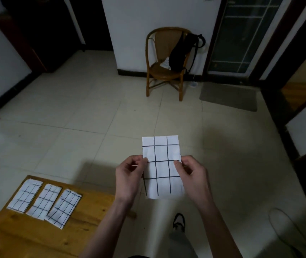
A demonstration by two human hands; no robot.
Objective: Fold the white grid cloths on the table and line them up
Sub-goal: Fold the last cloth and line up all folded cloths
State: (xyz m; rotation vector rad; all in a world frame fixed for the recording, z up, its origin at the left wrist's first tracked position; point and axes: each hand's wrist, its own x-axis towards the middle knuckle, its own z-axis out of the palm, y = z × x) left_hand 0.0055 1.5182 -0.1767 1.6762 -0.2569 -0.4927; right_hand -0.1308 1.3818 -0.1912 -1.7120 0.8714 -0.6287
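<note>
One folded grid cloth held up, three on the table.
Left hand and right hand pinch the side edges of a flat rectangular cloth over pale floor tiles; three folded cloths lie side by side on the wooden table, near left.

we see three folded cloths side by side on table | held cloth right of table, over floor | chair behind

The worktop was knotty, slightly glossy wood; the grid cloths looked matt, thin white fabric; floor tiles were smooth, glazed.
</note>
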